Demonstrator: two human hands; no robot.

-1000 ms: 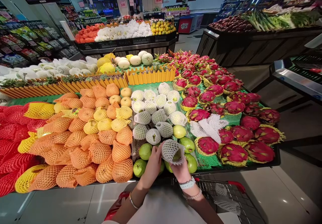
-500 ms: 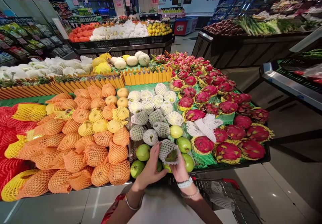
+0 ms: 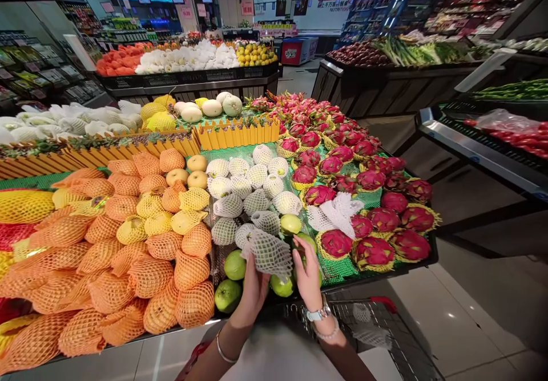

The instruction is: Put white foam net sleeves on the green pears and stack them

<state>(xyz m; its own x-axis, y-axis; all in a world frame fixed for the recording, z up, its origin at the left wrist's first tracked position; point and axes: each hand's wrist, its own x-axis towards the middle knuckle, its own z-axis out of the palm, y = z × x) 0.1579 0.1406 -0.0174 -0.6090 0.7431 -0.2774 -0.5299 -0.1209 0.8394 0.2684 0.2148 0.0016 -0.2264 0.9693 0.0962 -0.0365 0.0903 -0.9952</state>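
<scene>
My left hand (image 3: 253, 287) is closed around the near-left side of a green guava in a white foam net (image 3: 269, 254). Green shows through the mesh, and the net's loose end spreads toward the right. Just right of it, my right hand (image 3: 307, 270) is open with its fingers apart, beside the bare guavas and apart from the net. Unwrapped green guavas (image 3: 228, 296) lie around both hands, some partly hidden. Behind them sit several foam-netted fruits (image 3: 257, 200) in rows, with a paler bare guava (image 3: 290, 223) at their right.
Orange-netted fruits (image 3: 152, 275) fill the left of the stand. Dragon fruits (image 3: 375, 252) and empty white foam nets (image 3: 338, 213) lie to the right. A low yellow fence (image 3: 237, 134) crosses behind. A shopping cart (image 3: 385, 327) stands below the stand's front edge, with foam nets in it.
My right hand has come off the netted guava and moved slightly right, fingers spreading. The left hand now holds it, turned so the net's open end no longer faces me. The view has shifted right.
</scene>
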